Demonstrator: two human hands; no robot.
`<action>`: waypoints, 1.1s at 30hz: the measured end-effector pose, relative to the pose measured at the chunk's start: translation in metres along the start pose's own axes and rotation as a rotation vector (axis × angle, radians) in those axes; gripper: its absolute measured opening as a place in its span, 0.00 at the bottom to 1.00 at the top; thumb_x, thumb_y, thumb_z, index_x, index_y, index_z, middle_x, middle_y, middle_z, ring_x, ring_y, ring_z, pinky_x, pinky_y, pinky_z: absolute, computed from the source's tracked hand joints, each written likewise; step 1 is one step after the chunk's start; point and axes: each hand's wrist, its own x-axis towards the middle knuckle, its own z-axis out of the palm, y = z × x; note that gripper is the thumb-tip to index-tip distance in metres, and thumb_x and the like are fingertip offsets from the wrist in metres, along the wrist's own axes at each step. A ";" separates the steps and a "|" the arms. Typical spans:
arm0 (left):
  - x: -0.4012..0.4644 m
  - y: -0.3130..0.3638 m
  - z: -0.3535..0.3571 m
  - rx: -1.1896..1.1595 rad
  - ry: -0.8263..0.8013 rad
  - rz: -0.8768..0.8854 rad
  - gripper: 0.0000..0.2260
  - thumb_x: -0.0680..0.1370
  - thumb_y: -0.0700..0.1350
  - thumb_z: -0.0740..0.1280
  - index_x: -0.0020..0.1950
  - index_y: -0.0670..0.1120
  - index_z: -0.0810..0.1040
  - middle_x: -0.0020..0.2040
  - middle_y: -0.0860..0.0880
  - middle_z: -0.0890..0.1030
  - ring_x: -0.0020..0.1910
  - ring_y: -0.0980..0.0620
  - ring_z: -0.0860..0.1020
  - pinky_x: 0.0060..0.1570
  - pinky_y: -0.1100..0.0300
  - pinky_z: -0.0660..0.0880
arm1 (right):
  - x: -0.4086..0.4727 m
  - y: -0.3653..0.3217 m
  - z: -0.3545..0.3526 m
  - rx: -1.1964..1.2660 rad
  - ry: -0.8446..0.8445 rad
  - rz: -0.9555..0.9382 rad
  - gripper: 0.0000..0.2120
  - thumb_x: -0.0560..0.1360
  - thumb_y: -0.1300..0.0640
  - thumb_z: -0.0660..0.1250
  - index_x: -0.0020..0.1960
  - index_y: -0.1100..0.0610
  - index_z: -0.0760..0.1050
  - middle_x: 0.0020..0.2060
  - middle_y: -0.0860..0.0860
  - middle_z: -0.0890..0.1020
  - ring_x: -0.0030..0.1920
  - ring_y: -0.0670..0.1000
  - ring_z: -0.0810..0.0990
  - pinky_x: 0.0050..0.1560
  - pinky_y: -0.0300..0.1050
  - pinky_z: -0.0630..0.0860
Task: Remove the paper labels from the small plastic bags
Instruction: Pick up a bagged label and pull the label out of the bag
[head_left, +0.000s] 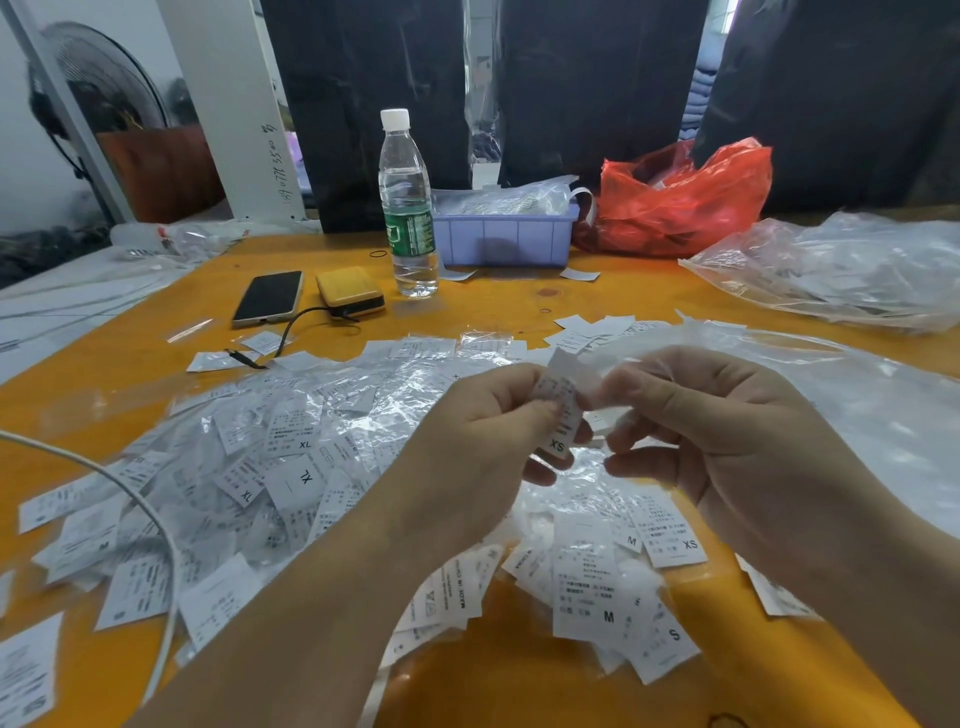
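My left hand (483, 441) pinches a white paper label (563, 410) marked XS, held upright above the table. My right hand (727, 436) grips a small clear plastic bag (615, 384) right beside the label's top; the two touch, and I cannot tell how far the label still sits inside the bag. Below both hands lies a wide heap of small bagged labels (291, 457) with sizes XL, M, S and XS printed on them.
On the orange table (519, 670) stand a water bottle (408, 208), a purple bin (506, 236), a phone (269, 297) and a yellow power bank (349, 291). A red bag (685, 200) and large clear bags (841, 270) lie at back right. A white cable (150, 525) crosses the left.
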 end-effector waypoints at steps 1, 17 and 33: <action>0.000 0.000 -0.001 -0.030 0.015 -0.012 0.11 0.82 0.38 0.61 0.52 0.47 0.82 0.40 0.51 0.84 0.37 0.54 0.81 0.41 0.58 0.79 | 0.000 -0.001 -0.001 -0.001 0.021 -0.005 0.07 0.67 0.55 0.72 0.40 0.58 0.84 0.43 0.58 0.85 0.34 0.49 0.80 0.34 0.42 0.79; 0.006 0.003 -0.008 -0.374 0.216 -0.089 0.08 0.77 0.44 0.68 0.43 0.51 0.86 0.31 0.51 0.75 0.26 0.57 0.67 0.33 0.61 0.71 | 0.002 -0.001 0.000 0.072 0.084 0.039 0.11 0.58 0.52 0.76 0.32 0.57 0.76 0.29 0.51 0.74 0.29 0.47 0.74 0.28 0.39 0.75; 0.000 0.010 -0.006 -0.601 0.035 -0.173 0.06 0.69 0.42 0.68 0.46 0.44 0.80 0.35 0.48 0.79 0.32 0.54 0.77 0.31 0.62 0.76 | 0.003 0.001 -0.002 0.137 0.021 0.040 0.03 0.62 0.57 0.74 0.36 0.55 0.83 0.32 0.51 0.79 0.29 0.46 0.75 0.26 0.38 0.72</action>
